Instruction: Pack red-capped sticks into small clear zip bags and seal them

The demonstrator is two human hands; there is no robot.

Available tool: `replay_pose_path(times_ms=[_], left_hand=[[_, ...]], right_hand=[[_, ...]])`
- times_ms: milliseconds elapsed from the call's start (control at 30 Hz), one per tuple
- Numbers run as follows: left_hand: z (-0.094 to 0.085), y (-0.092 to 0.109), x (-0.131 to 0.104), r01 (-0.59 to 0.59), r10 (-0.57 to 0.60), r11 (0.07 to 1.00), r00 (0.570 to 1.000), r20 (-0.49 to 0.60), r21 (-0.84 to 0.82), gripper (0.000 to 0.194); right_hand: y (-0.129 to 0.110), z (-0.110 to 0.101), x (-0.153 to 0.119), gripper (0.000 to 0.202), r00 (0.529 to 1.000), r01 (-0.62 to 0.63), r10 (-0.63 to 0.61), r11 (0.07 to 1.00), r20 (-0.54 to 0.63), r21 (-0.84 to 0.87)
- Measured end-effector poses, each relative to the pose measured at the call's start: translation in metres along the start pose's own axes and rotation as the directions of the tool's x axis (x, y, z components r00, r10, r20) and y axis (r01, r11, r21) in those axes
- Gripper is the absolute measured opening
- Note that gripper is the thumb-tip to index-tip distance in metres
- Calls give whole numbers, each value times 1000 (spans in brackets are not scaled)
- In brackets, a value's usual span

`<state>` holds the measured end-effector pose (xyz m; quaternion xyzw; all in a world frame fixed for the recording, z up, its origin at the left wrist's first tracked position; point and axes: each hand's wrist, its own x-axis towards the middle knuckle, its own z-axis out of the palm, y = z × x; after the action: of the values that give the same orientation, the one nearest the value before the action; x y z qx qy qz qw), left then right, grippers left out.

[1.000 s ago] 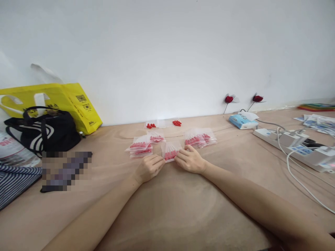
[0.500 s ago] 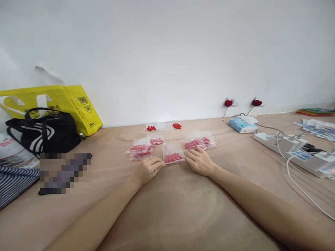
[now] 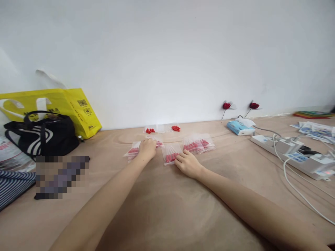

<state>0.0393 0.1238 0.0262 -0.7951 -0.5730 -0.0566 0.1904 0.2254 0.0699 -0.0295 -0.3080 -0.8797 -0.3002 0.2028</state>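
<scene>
Small clear bags of red pieces lie on the brown table. My left hand (image 3: 148, 148) reaches over the left bags (image 3: 133, 150), close to the bag behind them (image 3: 159, 143); its fingertips are hidden by the back of the hand. My right hand (image 3: 187, 163) rests at the right edge of the middle bag (image 3: 169, 157), fingers bent and touching it. Just beyond the right hand lie overlapping bags (image 3: 195, 144). Against the wall are a bag with red pieces at the left (image 3: 150, 130), white pieces (image 3: 163, 131) and a red cluster (image 3: 176, 128).
A yellow bag (image 3: 83, 115) and a black bag (image 3: 56, 134) stand at the left. On the right are a blue tissue pack (image 3: 240, 127), a white power strip (image 3: 290, 155) with cables, and sheets (image 3: 318, 129). Two red flowers (image 3: 226, 105) lean near the wall.
My left hand has moved from the middle bag's left edge, forward over the left bags. My right hand has shifted left to the middle bag. The view has shifted slightly.
</scene>
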Motion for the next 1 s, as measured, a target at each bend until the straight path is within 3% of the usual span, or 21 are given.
replay_pose_path(times_ms=[133,300,500,633,733,867,1000], left_hand=[[3,0,10,31,-31,1000,998,53,7,22],[1,-1,10,18,-18,1000,1000,5,0,24],[-10,-1,1,53,-52,999,994,-100,3,26],[-14,2,-24,-1,-3,1000,987,-163,-26,21],[-11,8,-55,-179,135,976,944,-302,-124,18],[-3,21,-95,-436,276,859,836,-473,-268,22],[-1,28,-114,-485,280,778,836,-472,-399,14]], right_hand=[[10,8,7,20,993,-72,72,997,93,4],[23,19,16,17,965,-215,217,976,147,-27],[27,26,15,16,952,-278,279,960,130,-28],[22,16,4,24,947,-317,319,947,-29,48],[14,4,-8,21,957,-221,242,966,-163,134],[3,-14,-23,15,969,-34,78,981,-233,189],[-1,-28,-37,17,976,97,-49,970,-211,223]])
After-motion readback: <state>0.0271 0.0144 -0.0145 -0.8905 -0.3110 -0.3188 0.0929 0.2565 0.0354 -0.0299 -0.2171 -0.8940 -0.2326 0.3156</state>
